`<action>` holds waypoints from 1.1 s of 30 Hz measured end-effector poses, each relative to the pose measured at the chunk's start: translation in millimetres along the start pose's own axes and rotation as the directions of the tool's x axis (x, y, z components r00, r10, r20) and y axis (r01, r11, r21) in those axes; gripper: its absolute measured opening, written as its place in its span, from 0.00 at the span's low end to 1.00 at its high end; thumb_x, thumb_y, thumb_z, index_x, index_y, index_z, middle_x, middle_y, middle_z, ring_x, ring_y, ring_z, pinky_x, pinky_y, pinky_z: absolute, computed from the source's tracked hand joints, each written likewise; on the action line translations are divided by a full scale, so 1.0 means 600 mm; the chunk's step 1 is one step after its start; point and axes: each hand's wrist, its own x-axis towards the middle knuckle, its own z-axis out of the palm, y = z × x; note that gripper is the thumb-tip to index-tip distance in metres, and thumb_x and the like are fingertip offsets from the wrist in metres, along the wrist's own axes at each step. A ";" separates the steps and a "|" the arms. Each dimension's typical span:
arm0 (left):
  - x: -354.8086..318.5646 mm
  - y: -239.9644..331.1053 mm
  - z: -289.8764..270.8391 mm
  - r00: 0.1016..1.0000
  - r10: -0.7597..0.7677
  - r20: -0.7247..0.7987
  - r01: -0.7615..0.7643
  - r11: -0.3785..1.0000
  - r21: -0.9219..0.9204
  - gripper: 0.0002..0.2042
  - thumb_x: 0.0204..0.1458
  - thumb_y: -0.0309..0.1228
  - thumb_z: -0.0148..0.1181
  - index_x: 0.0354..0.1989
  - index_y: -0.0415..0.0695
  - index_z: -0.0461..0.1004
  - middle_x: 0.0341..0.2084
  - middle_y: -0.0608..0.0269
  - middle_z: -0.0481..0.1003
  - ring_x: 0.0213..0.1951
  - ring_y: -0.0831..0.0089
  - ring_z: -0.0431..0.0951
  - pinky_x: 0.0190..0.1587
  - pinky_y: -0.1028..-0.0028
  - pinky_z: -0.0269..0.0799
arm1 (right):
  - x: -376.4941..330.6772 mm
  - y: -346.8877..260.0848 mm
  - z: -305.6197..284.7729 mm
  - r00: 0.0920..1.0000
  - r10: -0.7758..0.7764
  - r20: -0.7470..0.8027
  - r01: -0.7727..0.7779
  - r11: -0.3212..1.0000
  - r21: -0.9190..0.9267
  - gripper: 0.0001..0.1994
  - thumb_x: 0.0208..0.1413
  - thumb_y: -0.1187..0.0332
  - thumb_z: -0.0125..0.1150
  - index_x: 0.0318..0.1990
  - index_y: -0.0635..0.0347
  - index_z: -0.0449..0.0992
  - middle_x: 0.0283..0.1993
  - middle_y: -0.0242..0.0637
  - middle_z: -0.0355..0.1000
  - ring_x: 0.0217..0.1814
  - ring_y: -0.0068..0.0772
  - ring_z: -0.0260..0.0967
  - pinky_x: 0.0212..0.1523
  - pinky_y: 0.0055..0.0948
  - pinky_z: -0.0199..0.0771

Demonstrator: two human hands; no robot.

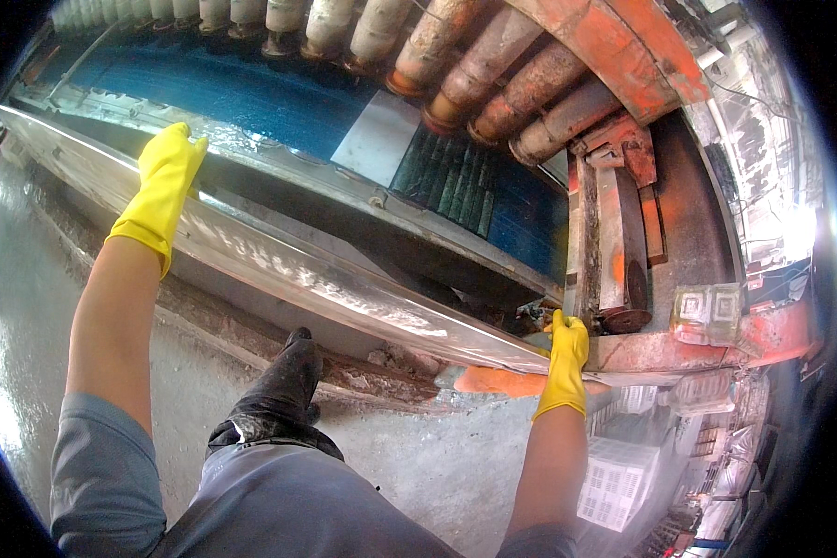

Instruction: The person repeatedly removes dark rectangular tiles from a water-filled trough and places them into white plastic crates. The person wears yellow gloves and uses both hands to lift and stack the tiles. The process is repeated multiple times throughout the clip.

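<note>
Yellow rubber gloves covered both hands. The left hand (pixel 166 177) lay flat, fingers stretched out, on the top edge of a long shiny metal rail (pixel 288 265) that ran slantwise along the front of the machine. The right hand (pixel 567 349) gripped the rail's other end, close beside a rusty orange frame (pixel 623 232). Behind the rail sat blue cloth (pixel 251 93) under a row of rollers (pixel 493 65). A black boot (pixel 284 386) stood on the wet floor (pixel 28 307) below.
</note>
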 end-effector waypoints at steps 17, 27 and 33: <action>0.000 -0.004 0.000 1.000 -0.002 -0.018 0.002 1.000 -0.012 0.29 0.55 0.53 0.65 0.59 0.45 0.79 0.55 0.46 0.80 0.58 0.48 0.79 0.61 0.57 0.73 | -0.013 -0.017 -0.009 1.000 -0.003 0.026 0.001 0.998 0.057 0.25 0.60 0.41 0.63 0.43 0.57 0.85 0.40 0.45 0.84 0.44 0.50 0.82 0.46 0.46 0.77; -0.004 0.006 -0.010 1.000 -0.021 0.005 0.021 1.000 -0.004 0.28 0.56 0.52 0.65 0.58 0.46 0.79 0.54 0.48 0.81 0.57 0.49 0.79 0.60 0.58 0.74 | -0.004 -0.004 -0.006 1.000 -0.006 0.012 0.006 1.000 0.015 0.26 0.60 0.40 0.62 0.45 0.56 0.85 0.41 0.46 0.84 0.46 0.52 0.82 0.48 0.47 0.77; -0.006 0.005 -0.010 1.000 -0.010 -0.011 0.009 1.000 -0.011 0.24 0.56 0.50 0.65 0.54 0.46 0.80 0.52 0.49 0.81 0.55 0.49 0.80 0.58 0.57 0.74 | -0.004 -0.007 -0.001 1.000 -0.015 -0.018 0.014 1.000 -0.017 0.26 0.60 0.39 0.61 0.45 0.55 0.85 0.43 0.48 0.84 0.48 0.55 0.81 0.49 0.48 0.77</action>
